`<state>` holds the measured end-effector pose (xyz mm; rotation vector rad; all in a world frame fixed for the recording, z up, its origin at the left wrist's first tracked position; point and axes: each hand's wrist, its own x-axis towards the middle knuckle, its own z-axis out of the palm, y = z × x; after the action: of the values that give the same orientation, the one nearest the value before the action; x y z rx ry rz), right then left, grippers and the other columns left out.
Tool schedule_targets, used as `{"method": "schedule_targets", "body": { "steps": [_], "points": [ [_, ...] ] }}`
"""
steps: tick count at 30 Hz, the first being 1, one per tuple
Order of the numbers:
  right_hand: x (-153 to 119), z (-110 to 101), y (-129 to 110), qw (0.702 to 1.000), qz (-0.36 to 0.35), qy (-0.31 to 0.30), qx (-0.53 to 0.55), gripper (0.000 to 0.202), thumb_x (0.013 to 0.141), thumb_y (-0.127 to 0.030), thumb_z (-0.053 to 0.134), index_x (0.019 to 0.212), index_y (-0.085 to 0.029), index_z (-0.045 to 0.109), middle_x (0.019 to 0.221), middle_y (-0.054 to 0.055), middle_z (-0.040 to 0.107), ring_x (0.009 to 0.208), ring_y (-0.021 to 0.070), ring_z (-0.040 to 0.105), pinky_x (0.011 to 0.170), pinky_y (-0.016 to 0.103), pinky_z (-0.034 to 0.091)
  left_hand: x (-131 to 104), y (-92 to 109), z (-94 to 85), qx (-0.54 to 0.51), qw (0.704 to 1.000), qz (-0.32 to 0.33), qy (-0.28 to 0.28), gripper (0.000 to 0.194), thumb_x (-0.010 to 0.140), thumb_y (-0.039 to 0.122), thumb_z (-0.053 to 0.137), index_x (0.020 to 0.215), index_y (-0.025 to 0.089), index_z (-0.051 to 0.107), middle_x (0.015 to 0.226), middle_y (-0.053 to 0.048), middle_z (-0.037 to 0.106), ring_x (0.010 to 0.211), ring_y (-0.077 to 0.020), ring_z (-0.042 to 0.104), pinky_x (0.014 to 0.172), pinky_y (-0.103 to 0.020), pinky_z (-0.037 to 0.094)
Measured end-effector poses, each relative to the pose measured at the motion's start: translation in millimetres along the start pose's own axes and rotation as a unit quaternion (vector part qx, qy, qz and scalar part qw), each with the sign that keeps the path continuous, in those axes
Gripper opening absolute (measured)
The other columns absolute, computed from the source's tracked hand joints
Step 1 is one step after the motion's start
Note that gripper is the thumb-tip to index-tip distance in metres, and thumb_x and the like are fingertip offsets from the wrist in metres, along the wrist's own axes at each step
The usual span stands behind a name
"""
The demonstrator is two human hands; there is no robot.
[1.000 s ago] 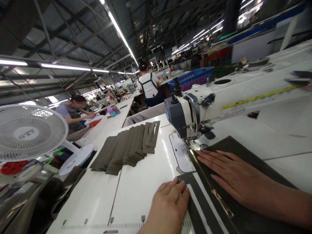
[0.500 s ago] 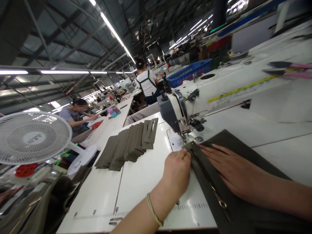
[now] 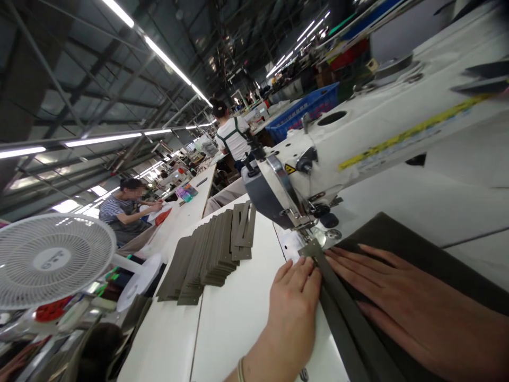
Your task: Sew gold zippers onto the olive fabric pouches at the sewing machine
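A dark olive strip with a long slot lies on a larger dark fabric panel. Its holed end sits just in front of the presser foot of a white sewing machine. My left hand has its fingertips bent onto the strip's left edge near that end; the thumb is hidden. Flat across the panel, my right hand has its fingers stretched out toward the foot, beside the strip's right edge. Whether the needle is in the cloth is too small to tell.
A fanned row of olive slotted pieces lies left on the white table. Beyond it stand a white fan and two people at other tables. Scissors rest on the machine arm; a blue crate is behind.
My left hand's fingers have straightened from a tighter curl at the strip's edge. The gold zipper pull seen before is out of sight. The whole view has shifted and tilted a little.
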<state>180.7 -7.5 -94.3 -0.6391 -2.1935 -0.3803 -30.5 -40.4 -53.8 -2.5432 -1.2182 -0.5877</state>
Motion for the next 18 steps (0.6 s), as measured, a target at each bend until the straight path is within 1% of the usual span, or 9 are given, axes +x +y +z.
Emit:
{"method": "schedule_targets", "body": {
  "steps": [4,7,9,10,13,15,16,18],
  "points": [
    [8.9,-1.2,-5.2,0.999,0.006,0.024,-0.023,0.047,0.089,-0.019,0.039,0.133,-0.018,0.057,0.127,0.007,0.067,0.112,0.0228,0.062,0.1,0.045,0.032,0.2,-2.9,-2.4,-0.014,1.0,0.004,-0.005,0.029,0.101,0.011,0.041,0.119,0.009,0.064,0.12,-0.015,0.07,0.117,-0.024,0.066,0.102,-0.041,0.055],
    [14.0,-4.6,-5.2,0.999,0.022,0.032,-0.03,0.045,0.086,-0.018,0.038,0.124,-0.017,0.062,0.12,0.007,0.071,0.106,0.0237,0.064,0.096,0.047,0.032,-0.7,-7.5,-1.8,-0.017,1.0,0.01,-0.009,0.03,0.099,0.009,0.045,0.125,0.009,0.061,0.123,-0.018,0.068,0.12,-0.0249,0.063,0.1,-0.041,0.056],
    [14.4,-7.0,-3.7,0.998,0.026,0.033,-0.036,0.045,0.086,-0.018,0.038,0.123,-0.016,0.062,0.117,0.008,0.072,0.104,0.0247,0.064,0.094,0.048,0.033,-1.6,-10.5,0.5,-0.008,1.0,0.019,-0.006,0.031,0.098,0.008,0.045,0.125,0.01,0.06,0.123,-0.018,0.068,0.119,-0.0249,0.063,0.098,-0.041,0.057],
    [13.8,-8.0,-3.1,0.998,0.029,0.029,-0.037,0.045,0.087,-0.018,0.038,0.124,-0.017,0.062,0.117,0.008,0.072,0.104,0.0251,0.064,0.093,0.048,0.033,-2.1,-11.9,1.9,-0.002,1.0,0.023,0.006,0.03,0.098,0.008,0.044,0.123,0.011,0.061,0.121,-0.017,0.069,0.118,-0.0247,0.064,0.097,-0.041,0.058],
    [11.0,-9.8,-3.6,0.999,0.051,-0.01,-0.015,0.043,0.093,-0.025,0.04,0.13,-0.02,0.06,0.123,0.008,0.069,0.11,0.0259,0.062,0.095,0.048,0.037,-3.2,-15.9,4.2,0.022,0.998,0.038,0.047,0.029,0.099,0.009,0.039,0.117,0.012,0.063,0.113,-0.016,0.072,0.11,-0.0238,0.068,0.092,-0.04,0.06],
    [9.9,-9.9,-6.1,0.996,0.077,-0.038,0.017,0.043,0.096,-0.031,0.04,0.134,-0.022,0.058,0.128,0.008,0.066,0.115,0.0266,0.06,0.097,0.048,0.038,-3.8,-18.8,3.2,0.041,0.997,0.048,0.045,0.029,0.099,0.009,0.04,0.115,0.012,0.064,0.109,-0.015,0.073,0.108,-0.0236,0.068,0.088,-0.038,0.062],
    [9.7,-9.6,-7.7,0.994,0.091,-0.045,0.03,0.043,0.097,-0.033,0.04,0.135,-0.021,0.058,0.129,0.008,0.066,0.116,0.0271,0.059,0.098,0.049,0.039,-4.2,-20.6,2.2,0.049,0.997,0.055,0.032,0.028,0.098,0.009,0.042,0.115,0.013,0.064,0.109,-0.015,0.073,0.108,-0.0238,0.068,0.086,-0.036,0.062],
    [9.8,-8.6,-10.8,0.992,0.116,-0.036,0.043,0.043,0.099,-0.035,0.041,0.135,-0.021,0.059,0.129,0.01,0.065,0.118,0.0275,0.058,0.101,0.05,0.038,-5.7,-24.6,0.4,0.053,0.996,0.064,0.017,0.029,0.097,0.009,0.045,0.119,0.014,0.063,0.111,-0.015,0.072,0.11,-0.0244,0.067,0.084,-0.035,0.063]
  ]
}}
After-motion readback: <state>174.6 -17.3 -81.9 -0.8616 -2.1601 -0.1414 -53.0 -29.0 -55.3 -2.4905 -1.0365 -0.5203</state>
